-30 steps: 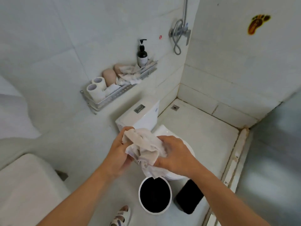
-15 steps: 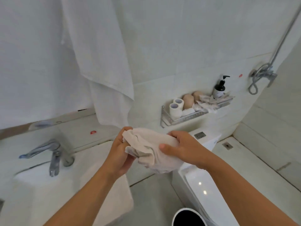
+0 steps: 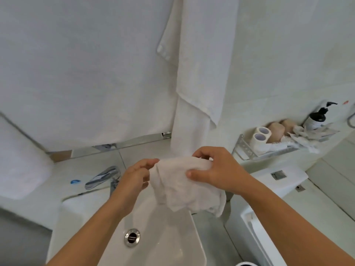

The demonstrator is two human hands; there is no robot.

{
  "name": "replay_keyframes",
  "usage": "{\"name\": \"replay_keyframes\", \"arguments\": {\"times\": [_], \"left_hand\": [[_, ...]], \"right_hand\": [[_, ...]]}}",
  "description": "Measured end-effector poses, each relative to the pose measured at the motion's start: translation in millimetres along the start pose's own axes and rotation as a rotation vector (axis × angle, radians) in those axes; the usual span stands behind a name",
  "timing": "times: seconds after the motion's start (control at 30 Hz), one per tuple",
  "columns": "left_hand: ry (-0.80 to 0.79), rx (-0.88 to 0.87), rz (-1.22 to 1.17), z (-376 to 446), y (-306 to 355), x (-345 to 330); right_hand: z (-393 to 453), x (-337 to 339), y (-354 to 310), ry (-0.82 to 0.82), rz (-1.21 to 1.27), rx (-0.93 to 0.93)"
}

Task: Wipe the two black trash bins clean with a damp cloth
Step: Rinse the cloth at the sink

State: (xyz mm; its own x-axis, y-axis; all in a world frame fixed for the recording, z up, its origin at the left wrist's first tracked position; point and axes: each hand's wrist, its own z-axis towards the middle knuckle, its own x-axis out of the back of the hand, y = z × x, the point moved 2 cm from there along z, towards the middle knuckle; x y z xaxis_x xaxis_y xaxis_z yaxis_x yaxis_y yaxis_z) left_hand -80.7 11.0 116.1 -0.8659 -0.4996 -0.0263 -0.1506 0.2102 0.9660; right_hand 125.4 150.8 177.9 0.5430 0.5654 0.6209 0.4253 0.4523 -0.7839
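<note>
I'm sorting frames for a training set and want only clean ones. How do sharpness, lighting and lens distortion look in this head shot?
Head view: soft, even light, no hard shadows; mild blur throughout, the chrome faucet smeared. Wide-angle bending curves the white basin and the wall shelf. Both the left hand and the right hand grip the pale crumpled cloth, readably sharp.

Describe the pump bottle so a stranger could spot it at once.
Find the toilet tank at right; above it a wall shelf holds paper rolls. The pump bottle stands at the shelf's far right end, the only dark thing there.
</note>
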Motion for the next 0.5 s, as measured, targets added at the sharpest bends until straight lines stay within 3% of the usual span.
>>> {"name": "replay_keyframes", "arguments": {"times": [0.1,0.27,0.37,0.5], "left_hand": [[-0.030,0.092,-0.053,-8,-10,1],[-0.075,-0.075,0.190,-10,-34,-4],[0.027,-0.112,0.412,1,-48,2],[-0.033,-0.101,0.406,-4,-65,-2]], "right_hand": [[6,-10,5,-0.043,0.135,-0.030],[10,-22,24,-0.182,0.318,-0.099],[10,-29,38,-0.261,0.378,-0.110],[16,-28,61,-0.199,0.515,-0.171]]}}
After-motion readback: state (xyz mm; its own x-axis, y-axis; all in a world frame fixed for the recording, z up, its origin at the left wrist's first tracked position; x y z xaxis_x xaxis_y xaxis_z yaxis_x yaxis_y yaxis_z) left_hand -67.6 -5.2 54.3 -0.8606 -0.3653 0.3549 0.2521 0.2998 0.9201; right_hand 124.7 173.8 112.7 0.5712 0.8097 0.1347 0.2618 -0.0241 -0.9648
